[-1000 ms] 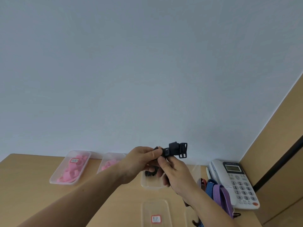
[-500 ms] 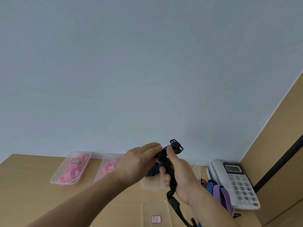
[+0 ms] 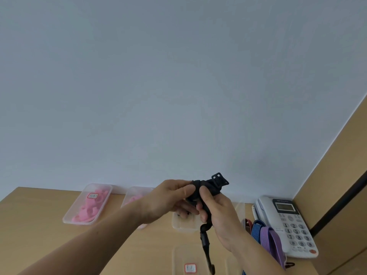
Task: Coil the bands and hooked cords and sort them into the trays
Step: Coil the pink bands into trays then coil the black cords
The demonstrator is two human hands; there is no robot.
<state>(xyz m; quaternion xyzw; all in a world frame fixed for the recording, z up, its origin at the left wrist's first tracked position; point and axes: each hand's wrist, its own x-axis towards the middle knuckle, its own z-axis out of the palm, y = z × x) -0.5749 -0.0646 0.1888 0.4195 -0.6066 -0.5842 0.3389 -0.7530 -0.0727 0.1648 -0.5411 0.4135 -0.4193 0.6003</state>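
**Black strap half-wound, tail left to take up**

Both hands are raised above the wooden desk (image 3: 39,235), working on a black buckled strap (image 3: 206,187). The left hand (image 3: 170,197) pinches the wound bundle between thumb and fingertips. The right hand (image 3: 218,213) has its fingers curled round the strap, with the thumb pressed against the coil. The square buckle (image 3: 219,178) sticks up from the top of the bundle. A loose tail (image 3: 205,243) hangs below the right hand and ends in a dark fitting near the picture's bottom edge; whether that fitting is a hook or a clip is not clear.

The step in hand looks like coiling. The next move probably calls for drawing the tail up, wrapping it round the bundle and holding the turns tight so they do not spring apart.

Along the desk's far edge, towards the left, sits a pink-filled tray (image 3: 87,203), and a second pink tray (image 3: 135,196) beside it is partly hidden by the left forearm. A clear tray (image 3: 184,227) with something dark in it lies under the hands and seems the likely home for this strap. A labelled tray (image 3: 188,257) sits nearer the front edge. Uncoiled striped and purple bands (image 3: 266,235) lie just beside a telephone (image 3: 286,223) in the far right corner.
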